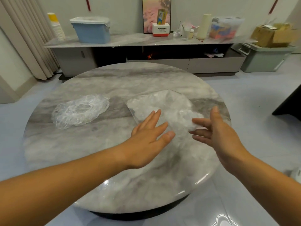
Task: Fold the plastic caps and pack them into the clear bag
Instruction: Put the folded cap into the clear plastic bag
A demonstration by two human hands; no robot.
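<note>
Even indoor light, glare on table edge (pixel 182 192), wide-angle edge distortion

Crinkled cap (pixel 79 110) lies flat left; clear bag (pixel 162 98) right, seemingly stuffed.

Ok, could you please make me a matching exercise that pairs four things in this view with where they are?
Things:
1. plastic cap
2. clear bag
3. blue storage bin
4. Panasonic box

Places:
A. on the sideboard, in front of the picture
B. on the round table, right of centre
C. spread out on the table's left side
D. on the sideboard's left part

Pairs: 1-C, 2-B, 3-D, 4-A.
</note>
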